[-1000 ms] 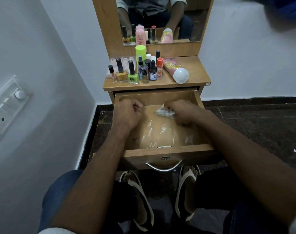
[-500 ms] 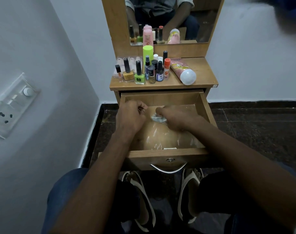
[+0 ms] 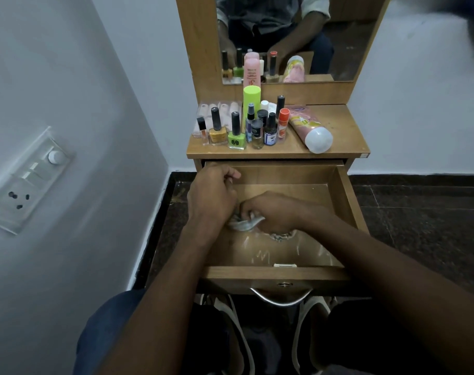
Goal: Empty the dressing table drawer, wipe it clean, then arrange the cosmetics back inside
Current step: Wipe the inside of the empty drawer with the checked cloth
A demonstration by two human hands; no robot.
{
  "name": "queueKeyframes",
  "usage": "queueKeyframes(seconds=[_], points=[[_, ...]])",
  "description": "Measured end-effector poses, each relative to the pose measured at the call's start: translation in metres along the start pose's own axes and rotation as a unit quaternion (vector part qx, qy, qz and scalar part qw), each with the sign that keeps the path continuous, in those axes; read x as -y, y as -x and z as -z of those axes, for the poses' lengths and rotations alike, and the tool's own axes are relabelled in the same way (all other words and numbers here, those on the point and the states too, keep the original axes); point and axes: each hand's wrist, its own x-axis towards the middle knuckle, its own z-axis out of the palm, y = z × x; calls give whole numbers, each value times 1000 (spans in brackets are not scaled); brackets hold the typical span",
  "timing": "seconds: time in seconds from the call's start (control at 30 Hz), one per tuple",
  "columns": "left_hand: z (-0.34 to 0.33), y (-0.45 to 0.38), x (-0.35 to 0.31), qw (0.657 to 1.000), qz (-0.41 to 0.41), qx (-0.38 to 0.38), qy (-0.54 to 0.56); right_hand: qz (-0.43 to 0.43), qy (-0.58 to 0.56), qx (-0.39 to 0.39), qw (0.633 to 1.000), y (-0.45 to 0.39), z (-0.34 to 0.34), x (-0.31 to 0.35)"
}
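Your right hand (image 3: 273,212) has dragged the crumpled wipe (image 3: 244,223) from the back middle of the drawer (image 3: 349,201) toward its left side and nearer the front, so the wipe now sits just under your left hand (image 3: 211,196). A second ago there was a clear gap between your two hands; now they are touching or nearly so. Your left hand has stayed curled by the drawer's left wall. Your head has also shifted, so the table sits further right in view.
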Motion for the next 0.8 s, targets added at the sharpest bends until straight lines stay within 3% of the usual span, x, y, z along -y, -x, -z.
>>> queueKeyframes(seconds=[0.13, 0.2, 0.33, 0.5, 0.67, 0.73, 0.8], points=[[2, -7, 4, 1000, 7, 19, 2, -101, 1, -108, 989, -6, 5, -11], [2, -6, 4, 999, 14, 32, 5, -83, 21, -98, 992, -7, -1, 1], [3, -7, 6, 999, 20, 43, 8, -4, -17, -6, 1000, -6, -8, 19], [4, -9, 4, 999, 26, 43, -7, -48, 25, -125, 991, -15, -5, 13], [6, -5, 3, 999, 21, 32, -31, 15, -10, -4, 1000, -15, -9, 28], [9, -7, 6, 999, 22, 38, -28, -4, -38, -36, 999, -16, -4, 23], [15, -10, 9, 997, 32, 66, -31, -32, -28, -119, 992, -19, -4, 16]])
